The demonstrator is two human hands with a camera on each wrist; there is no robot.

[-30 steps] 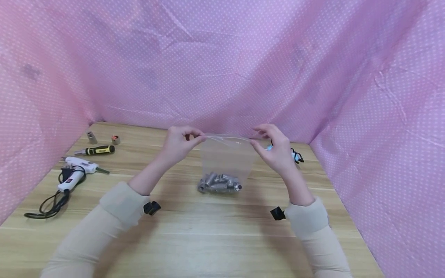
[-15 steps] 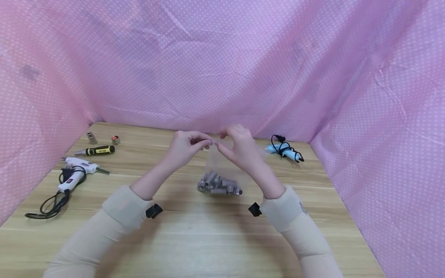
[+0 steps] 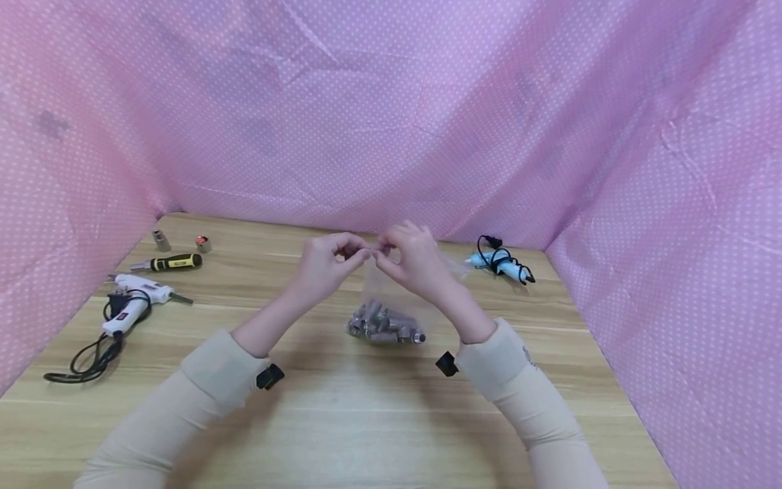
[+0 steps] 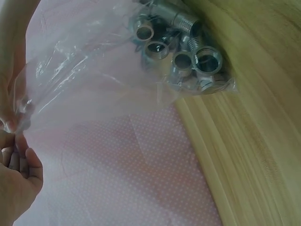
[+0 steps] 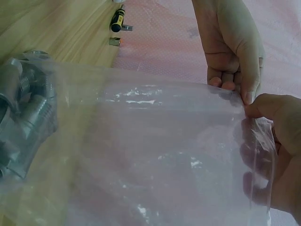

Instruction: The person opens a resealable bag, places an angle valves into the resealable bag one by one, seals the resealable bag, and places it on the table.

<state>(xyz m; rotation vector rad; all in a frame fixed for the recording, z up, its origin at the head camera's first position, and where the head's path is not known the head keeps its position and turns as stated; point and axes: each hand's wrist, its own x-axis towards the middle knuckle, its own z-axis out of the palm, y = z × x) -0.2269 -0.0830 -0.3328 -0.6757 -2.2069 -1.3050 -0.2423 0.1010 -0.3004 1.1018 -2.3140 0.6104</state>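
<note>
A clear plastic bag (image 3: 397,291) hangs by its top edge, its bottom on the wooden table. Several silvery threaded metal pipe fittings (image 3: 385,323) fill the bottom, seen close in the left wrist view. My left hand (image 3: 325,268) pinches the left top corner between thumb and index finger. Right beside it, my right hand (image 3: 411,261) pinches the same edge, the two thumbs nearly meeting. In the right wrist view the bag's flat film (image 5: 164,141) stretches from the fittings up to both hands, and some right-hand fingers show through it.
On the left of the table lie a white glue gun (image 3: 131,299) with a black cord, a yellow-black screwdriver (image 3: 174,263) and two small metal fittings (image 3: 161,240). A light-blue tool (image 3: 497,265) wrapped in black cord sits back right. Pink dotted cloth (image 3: 391,122) hangs behind.
My right hand has moved left from the bag's right top corner to beside my left hand, and its fingers have closed on the edge there. The fittings have shifted slightly.
</note>
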